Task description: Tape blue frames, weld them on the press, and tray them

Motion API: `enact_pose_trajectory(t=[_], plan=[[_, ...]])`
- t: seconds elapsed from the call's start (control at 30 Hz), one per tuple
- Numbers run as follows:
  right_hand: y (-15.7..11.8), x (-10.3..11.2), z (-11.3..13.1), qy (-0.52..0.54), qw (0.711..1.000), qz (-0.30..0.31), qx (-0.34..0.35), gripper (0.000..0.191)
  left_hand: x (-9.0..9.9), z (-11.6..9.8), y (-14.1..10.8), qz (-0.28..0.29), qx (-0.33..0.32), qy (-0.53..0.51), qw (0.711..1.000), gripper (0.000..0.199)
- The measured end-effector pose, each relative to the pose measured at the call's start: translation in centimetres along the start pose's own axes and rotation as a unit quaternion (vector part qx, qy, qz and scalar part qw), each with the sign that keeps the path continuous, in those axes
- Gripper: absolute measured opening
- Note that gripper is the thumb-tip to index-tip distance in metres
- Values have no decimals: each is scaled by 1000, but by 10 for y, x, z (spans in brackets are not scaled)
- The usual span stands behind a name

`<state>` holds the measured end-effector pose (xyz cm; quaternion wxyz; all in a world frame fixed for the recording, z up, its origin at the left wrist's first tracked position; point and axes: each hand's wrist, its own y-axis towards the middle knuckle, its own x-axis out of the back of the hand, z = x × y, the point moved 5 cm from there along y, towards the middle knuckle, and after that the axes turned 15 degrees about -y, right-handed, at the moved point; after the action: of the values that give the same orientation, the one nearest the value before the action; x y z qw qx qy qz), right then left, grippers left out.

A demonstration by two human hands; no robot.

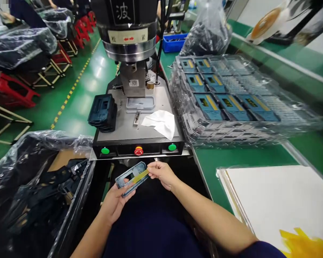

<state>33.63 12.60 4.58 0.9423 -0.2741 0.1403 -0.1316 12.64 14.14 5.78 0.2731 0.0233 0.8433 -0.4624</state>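
My left hand (116, 202) grips a blue-grey plastic housing (126, 178) by its lower left end, tilted up to the right in front of the machine. A yellow film strip (140, 176) lies along the housing, and my right hand (163, 173) pinches its upper right end between thumb and fingers. Beyond them stands a press machine (133, 77) with a pale fixture (140, 103) under its head. To the left of the fixture is a stack of dark housings (102, 113). A white cloth (161, 123) lies on the machine's base.
Stacked clear trays (204, 130) at the right hold several housings with yellow strips. A plastic-lined bin (78, 200) of dark parts sits at the left. White sheets (280, 197) and yellow film pieces (304, 243) lie at the lower right. The base's front has green buttons (105, 151) and a red emergency stop (138, 150).
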Motion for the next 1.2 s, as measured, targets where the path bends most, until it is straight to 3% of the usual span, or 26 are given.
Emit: enact_pose_trajectory(t=[0.23,0.43,0.7,0.97,1.13,1.2], plan=[[-10,-9,-5,-91,996,6,14,32,-10,3,3,32,-8,25,999,21],[-14,-9,-7,-137,990,-24,23,25,-13,3,4,54,-9,25,998,19],[-19,-14,-17,-178,984,-11,21,24,-23,10,3,78,-6,43,996,37],[-23,-16,-14,-238,968,23,72,30,-19,11,4,18,-75,115,990,51],[-21,-2,-1,-250,957,-69,126,26,-21,7,3,9,-90,104,990,50],[-24,5,8,-264,940,-120,177,24,-20,5,3,6,-86,106,991,49]])
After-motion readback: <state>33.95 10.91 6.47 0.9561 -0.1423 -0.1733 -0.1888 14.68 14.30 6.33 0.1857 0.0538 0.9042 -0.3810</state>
